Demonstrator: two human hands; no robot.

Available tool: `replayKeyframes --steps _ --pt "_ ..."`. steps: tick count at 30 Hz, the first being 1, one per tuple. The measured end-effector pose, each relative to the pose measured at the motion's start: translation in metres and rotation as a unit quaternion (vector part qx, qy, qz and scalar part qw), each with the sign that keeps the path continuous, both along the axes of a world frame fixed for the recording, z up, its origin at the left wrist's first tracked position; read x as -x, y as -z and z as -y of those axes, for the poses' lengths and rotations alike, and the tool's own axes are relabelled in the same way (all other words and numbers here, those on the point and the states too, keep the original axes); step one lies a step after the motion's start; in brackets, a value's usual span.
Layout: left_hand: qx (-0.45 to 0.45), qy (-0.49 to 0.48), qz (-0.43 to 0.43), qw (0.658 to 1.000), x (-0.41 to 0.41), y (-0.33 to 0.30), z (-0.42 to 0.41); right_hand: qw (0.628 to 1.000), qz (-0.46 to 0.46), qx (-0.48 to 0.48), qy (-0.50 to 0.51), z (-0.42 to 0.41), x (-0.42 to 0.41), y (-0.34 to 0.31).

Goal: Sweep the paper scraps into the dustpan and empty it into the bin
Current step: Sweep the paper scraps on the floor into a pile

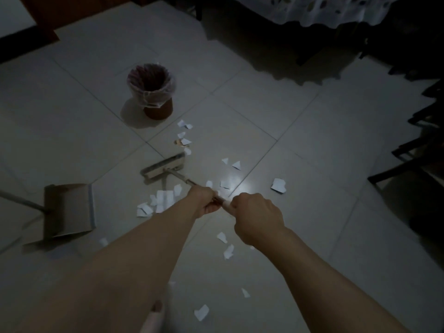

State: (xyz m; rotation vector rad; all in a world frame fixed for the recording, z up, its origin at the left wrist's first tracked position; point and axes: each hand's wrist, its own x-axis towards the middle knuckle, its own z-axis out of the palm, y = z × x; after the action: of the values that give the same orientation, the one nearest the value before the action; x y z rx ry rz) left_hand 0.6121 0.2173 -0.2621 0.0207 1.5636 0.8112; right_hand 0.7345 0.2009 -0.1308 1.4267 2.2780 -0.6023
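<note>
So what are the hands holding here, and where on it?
Both the left hand and right hand grip the broom by its handle.

— What do you see of yourself?

— Two forearms, bare from the bottom edge of the view all the way to the wrists. No sleeve or cuff shows on either one.

— Anything worn on them?

— My left hand point(204, 200) carries no ring that I can make out, and its wrist is plain. My right hand point(255, 218) is the same: knuckles showing, wrist plain, no strap or band.

— And lower down?

— Something pale and pinkish sits between my forearms at the bottom edge. The light is too dim to tell what it is.
</note>
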Motion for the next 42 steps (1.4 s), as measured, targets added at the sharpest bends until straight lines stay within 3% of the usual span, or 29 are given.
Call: replayKeyframes --steps 8,17,25,42 --pt "-0.022 0.023 0.029 0.999 -0.094 -0.031 0.015 1.0 0.008 -0.011 0.022 0.017 -0.088 -0.036" --pt "-0.041 -0.017 0.03 0.999 -0.124 -0.07 0.02 0.999 -0.014 -0.026 0.043 0.022 -0.119 -0.075" --pt "-0.051 -0.037 -0.021 0.998 -0.054 -0.079 -0.008 0.997 -0.041 -0.051 0.04 0.004 -0.054 -0.073" --pt "-0.078 0.003 -0.059 0.995 0.121 0.01 -0.144 0.992 -0.067 -0.071 0.079 -0.11 0.125 0.031"
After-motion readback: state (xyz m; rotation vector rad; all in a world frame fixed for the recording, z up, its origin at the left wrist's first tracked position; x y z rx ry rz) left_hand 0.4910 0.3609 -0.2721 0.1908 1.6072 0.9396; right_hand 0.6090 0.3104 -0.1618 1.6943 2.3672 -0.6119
